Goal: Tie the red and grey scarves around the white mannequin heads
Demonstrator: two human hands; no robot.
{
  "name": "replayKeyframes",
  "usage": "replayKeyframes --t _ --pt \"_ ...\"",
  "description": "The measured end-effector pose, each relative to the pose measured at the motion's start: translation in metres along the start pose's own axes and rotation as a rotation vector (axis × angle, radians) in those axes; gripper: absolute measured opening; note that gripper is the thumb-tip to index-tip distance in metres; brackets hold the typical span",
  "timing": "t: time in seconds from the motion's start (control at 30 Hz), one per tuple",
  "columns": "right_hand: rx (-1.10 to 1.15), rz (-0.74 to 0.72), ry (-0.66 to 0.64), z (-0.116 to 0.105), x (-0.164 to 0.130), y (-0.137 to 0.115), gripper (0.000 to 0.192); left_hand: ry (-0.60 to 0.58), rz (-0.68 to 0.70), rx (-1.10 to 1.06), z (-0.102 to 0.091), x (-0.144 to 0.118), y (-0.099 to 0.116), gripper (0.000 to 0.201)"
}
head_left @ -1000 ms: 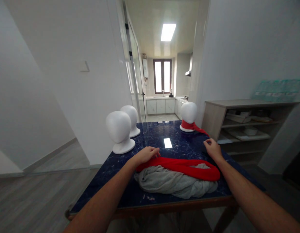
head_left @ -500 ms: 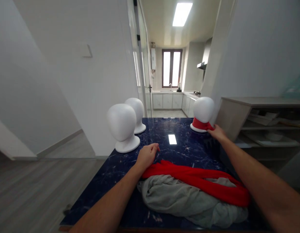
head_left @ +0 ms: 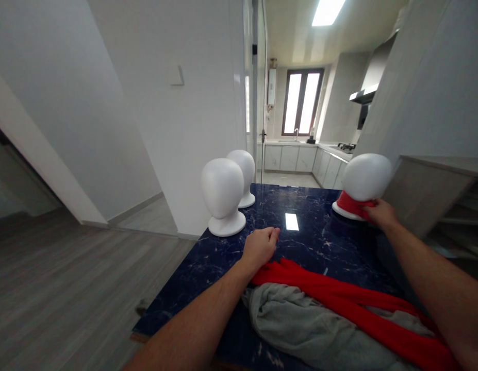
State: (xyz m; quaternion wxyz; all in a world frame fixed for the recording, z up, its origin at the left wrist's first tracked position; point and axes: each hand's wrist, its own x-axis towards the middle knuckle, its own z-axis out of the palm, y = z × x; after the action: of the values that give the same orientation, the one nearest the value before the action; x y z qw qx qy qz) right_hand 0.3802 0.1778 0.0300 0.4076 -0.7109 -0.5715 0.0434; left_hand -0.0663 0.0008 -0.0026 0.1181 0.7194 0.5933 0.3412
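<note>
Red scarf (head_left: 349,206) wrapped the neck of a white mannequin head (head_left: 365,178) at two o'clock on the dark blue marbled table (head_left: 202,270), taking the tabletop's middle as the clock's centre and the far edge as twelve. At the scarf's right side, the right hand (head_left: 383,214) reached in, its thumb and fingertips pinching the red fabric just beneath the head. The left hand (head_left: 261,246) lay at nine o'clock, fingers curled inward and bunched near the thumb; whether anything sat inside them I could not tell. Just behind that hand, toward five o'clock, a long red cloth (head_left: 331,293) stretched over a rumpled grey cloth (head_left: 296,319), both running down the near side under the right forearm. Two bare white heads stood upright toward ten o'clock, the nearer one (head_left: 222,188) partly covering the farther one (head_left: 246,170). Beyond twelve o'clock, a doorway opened onto a kitchen with a window (head_left: 301,102).
</note>
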Motion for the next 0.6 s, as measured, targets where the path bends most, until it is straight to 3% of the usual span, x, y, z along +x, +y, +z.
replayKeyframes --t 0.1,0.2,0.43,0.6 --pt "-0.031 0.171 0.027 0.001 -0.021 -0.031 0.021 -0.006 -0.002 -0.017 0.001 0.001 -0.001 0.04" --pt "0.011 0.108 -0.006 0.008 -0.053 -0.062 0.028 -0.021 0.043 -0.081 0.005 0.004 -0.004 0.034" --pt "0.169 -0.137 -0.132 0.031 -0.169 -0.129 0.013 -0.054 0.214 -0.124 0.016 0.008 -0.01 0.084" --pt "0.361 -0.198 -0.263 0.038 -0.221 -0.148 0.027 -0.133 0.296 -0.2 0.021 0.007 -0.011 0.102"
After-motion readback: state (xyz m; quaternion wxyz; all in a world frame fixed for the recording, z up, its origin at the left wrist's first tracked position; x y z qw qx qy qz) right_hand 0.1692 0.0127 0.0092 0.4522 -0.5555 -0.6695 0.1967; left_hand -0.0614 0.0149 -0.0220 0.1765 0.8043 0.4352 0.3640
